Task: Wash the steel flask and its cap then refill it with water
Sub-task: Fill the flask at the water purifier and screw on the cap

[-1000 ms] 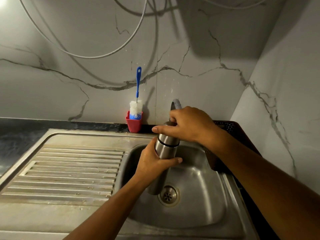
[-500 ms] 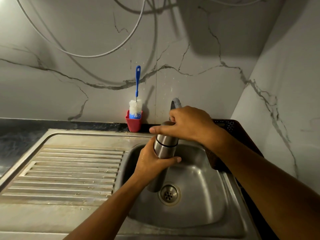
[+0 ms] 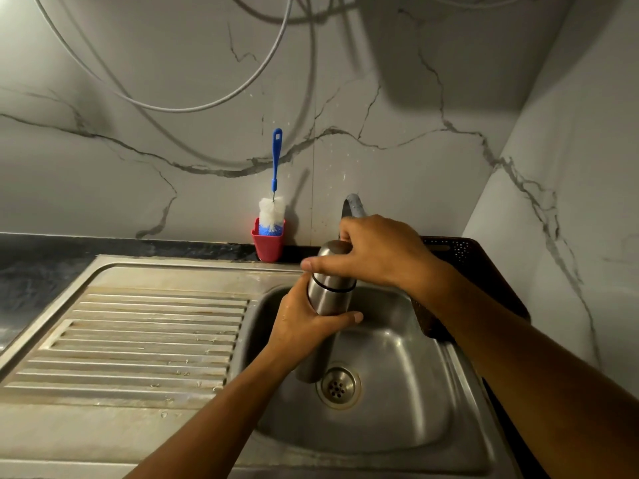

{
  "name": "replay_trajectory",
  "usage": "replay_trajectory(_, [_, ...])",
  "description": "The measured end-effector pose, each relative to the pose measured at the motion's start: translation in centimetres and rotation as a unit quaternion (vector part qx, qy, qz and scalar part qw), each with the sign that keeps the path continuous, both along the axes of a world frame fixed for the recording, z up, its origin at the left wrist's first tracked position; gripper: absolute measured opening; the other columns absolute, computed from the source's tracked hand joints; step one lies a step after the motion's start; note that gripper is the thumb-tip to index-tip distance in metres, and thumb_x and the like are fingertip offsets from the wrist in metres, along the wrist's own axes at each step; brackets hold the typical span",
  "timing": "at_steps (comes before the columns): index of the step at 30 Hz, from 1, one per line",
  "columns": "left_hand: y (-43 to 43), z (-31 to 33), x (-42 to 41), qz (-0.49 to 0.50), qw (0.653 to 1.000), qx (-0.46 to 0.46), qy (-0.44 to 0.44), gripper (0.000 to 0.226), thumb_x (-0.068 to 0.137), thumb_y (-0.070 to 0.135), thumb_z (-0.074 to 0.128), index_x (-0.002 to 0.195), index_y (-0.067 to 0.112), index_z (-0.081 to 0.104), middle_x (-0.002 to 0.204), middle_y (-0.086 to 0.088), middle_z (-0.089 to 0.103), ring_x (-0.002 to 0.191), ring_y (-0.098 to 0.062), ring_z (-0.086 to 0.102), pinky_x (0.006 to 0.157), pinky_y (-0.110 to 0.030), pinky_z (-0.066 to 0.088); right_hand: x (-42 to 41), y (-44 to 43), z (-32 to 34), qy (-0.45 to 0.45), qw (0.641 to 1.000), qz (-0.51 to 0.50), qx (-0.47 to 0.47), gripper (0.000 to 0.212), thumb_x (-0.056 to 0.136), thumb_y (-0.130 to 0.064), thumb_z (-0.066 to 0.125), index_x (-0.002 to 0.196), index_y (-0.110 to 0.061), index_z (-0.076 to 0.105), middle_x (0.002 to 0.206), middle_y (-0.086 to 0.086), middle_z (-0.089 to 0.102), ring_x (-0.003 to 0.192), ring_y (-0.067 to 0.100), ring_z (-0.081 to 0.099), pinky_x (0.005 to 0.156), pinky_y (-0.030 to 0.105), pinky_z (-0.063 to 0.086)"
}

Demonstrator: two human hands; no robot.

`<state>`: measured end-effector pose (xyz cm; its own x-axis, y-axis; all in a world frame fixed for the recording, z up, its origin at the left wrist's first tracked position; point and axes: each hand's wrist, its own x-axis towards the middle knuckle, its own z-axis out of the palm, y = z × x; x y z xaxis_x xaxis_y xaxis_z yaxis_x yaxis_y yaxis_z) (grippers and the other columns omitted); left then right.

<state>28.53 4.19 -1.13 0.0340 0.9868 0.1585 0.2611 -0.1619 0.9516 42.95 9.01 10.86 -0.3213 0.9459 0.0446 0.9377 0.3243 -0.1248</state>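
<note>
At frame centre, over the sink (image 3: 415,426), the left hand (image 3: 304,326) grasps the steel flask (image 3: 328,299); the right hand (image 3: 377,254) clutches its cap (image 3: 332,252).

The right hand (image 3: 380,254) has shifted slightly on the cap (image 3: 330,250). Its thumb now lies a little lower and reaches further across the front, and more of the cap's rounded top shows to the left of the fingers. The steel flask (image 3: 328,302), gripped by the left hand (image 3: 301,326), has moved a touch to the left over the sink. The shifts are small.
</note>
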Motion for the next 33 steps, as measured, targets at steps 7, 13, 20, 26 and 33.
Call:
replay_trajectory(7, [-0.3,0.5,-0.5,-0.033,0.999,-0.031,-0.003,0.071,0.07,0.025,0.095,0.12,0.045,0.049,0.114,0.02,0.062,0.1,0.021,0.058,0.074,0.0,0.047,1.2,-0.3,0.9,0.299,0.909,0.144,-0.252,0.079,0.081,-0.036,0.085,0.149,-0.033,0.043,0.148,-0.005,0.054,0.134,0.016,0.054,0.108,0.04,0.052])
replay_trajectory(13, [0.2,1.2,-0.2,-0.062,0.997,-0.035,-0.033,0.061,0.072,0.015,0.094,0.118,0.031,0.058,0.102,0.006,0.073,0.096,-0.008,0.072,0.077,-0.022,0.059,-0.7,0.1,-1.9,0.539,0.807,0.131,-0.202,0.042,0.079,-0.015,0.081,0.119,-0.015,0.068,0.113,0.008,0.075,0.11,0.03,0.071,0.1,0.055,0.055])
replay_trajectory(20, [-1.0,-0.2,1.5,0.027,0.998,-0.019,-0.061,0.073,0.059,0.037,0.093,0.123,0.033,0.057,0.105,0.009,0.072,0.098,-0.004,0.07,0.083,-0.024,0.061,-4.2,-1.8,-4.8,0.612,0.789,-0.051,0.008,0.013,0.08,-0.013,0.08,0.08,-0.02,0.069,0.08,0.001,0.072,0.08,0.025,0.072,0.08,0.052,0.063])
replay_trajectory(26, [-0.9,1.0,-0.5,-0.026,0.997,-0.035,-0.065,0.065,0.068,0.017,0.095,0.123,0.018,0.061,0.104,-0.001,0.075,0.098,-0.019,0.074,0.083,-0.032,0.062,-1.6,-2.3,-2.4,0.581,0.795,0.072,-0.158,0.062,0.075,-0.033,0.088,0.129,-0.028,0.058,0.119,-0.008,0.068,0.112,0.017,0.068,0.095,0.04,0.06])
replay_trajectory(33, [-1.7,2.3,-1.5,-0.057,0.996,-0.025,-0.065,0.057,0.074,-0.001,0.089,0.121,0.013,0.06,0.101,-0.005,0.074,0.093,-0.016,0.074,0.076,-0.021,0.058,-2.7,-1.5,-2.6,0.603,0.754,0.136,-0.221,0.039,0.079,-0.02,0.082,0.114,-0.012,0.068,0.114,0.013,0.075,0.109,0.035,0.071,0.1,0.057,0.054])
